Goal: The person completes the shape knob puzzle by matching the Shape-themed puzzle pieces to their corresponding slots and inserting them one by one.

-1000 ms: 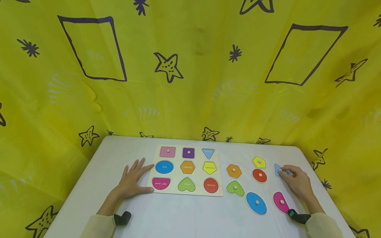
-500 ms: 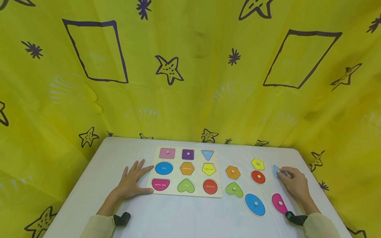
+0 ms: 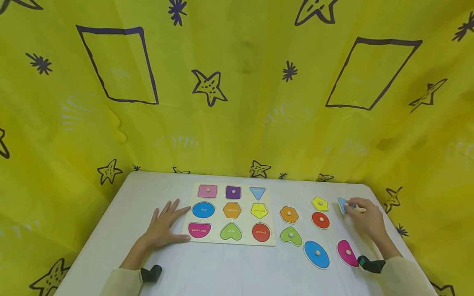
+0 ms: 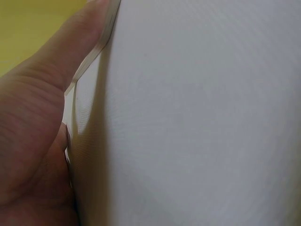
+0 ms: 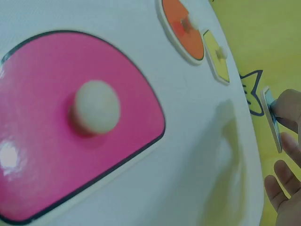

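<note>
**Blue triangle lifted at the far right**

My right hand (image 3: 364,218) pinches the blue triangle (image 3: 342,204), tilted just off the worktop (image 3: 229,267). It seems light, stiff, thin; its knob looks the surest hold. My left hand (image 3: 164,225) lies flat, touching the puzzle board (image 3: 272,222).

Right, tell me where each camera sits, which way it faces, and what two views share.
Head: looks forward and down at the white table, shape puzzle board, both hands.
Left wrist: beside the flat left hand, facing tabletop.
Right wrist: low over the table, facing the pink half-round piece; right hand pinches the blue triangle piece.
Shared: head and right wrist both show that triangle.
</note>
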Available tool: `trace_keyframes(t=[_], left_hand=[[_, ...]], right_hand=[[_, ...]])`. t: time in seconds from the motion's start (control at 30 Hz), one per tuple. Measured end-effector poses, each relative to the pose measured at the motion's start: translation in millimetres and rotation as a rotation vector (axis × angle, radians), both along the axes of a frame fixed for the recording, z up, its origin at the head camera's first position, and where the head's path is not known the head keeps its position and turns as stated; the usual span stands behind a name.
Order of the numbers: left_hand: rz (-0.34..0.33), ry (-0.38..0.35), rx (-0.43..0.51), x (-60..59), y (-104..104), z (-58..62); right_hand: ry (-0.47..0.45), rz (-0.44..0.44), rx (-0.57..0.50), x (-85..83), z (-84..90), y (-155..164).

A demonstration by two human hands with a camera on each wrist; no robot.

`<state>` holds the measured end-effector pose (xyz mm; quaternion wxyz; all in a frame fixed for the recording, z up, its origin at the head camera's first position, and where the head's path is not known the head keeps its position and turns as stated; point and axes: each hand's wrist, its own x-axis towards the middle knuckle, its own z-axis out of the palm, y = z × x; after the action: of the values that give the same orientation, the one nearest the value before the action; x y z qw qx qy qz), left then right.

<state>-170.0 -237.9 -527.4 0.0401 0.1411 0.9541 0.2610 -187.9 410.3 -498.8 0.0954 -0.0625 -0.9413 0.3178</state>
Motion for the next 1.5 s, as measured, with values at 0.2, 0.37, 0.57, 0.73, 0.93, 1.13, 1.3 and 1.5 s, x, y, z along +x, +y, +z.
trace_keyframes(t=[0.2,0.37,0.57,0.73,0.93,1.13,1.3,1.5], left_hand=[[-0.004,0.001,-0.009,-0.2,0,0.5],[-0.011,0.012,0.011,1.8,0,2.1],[-0.004,0.015,0.026,2.6,-1,0.9],[0.000,-0.001,0.019,1.8,-1,-0.7],[0.002,-0.008,0.013,1.1,-2,-2.3],[0.000,0.000,0.016,1.0,-1,-0.9],[0.008,-0.006,0.009,0.8,1,2.8],[0.005,-0.008,0.003,1.5,2,5.3]], right_hand=[[0.074,0.054,0.027,-7.6,7.4,-10],[0.096,0.083,0.025,-14.2,13.8,-22],[0.109,0.107,0.019,-24.9,21.2,-39],[0.129,0.130,-0.001,-32.7,28.2,-56],[0.114,0.160,-0.033,-43.6,33.4,-76],[0.086,0.191,-0.055,-56.1,34.3,-95],[0.090,0.218,-0.070,-65.2,33.8,-113],[0.108,0.244,-0.116,-74.1,28.5,-131]])
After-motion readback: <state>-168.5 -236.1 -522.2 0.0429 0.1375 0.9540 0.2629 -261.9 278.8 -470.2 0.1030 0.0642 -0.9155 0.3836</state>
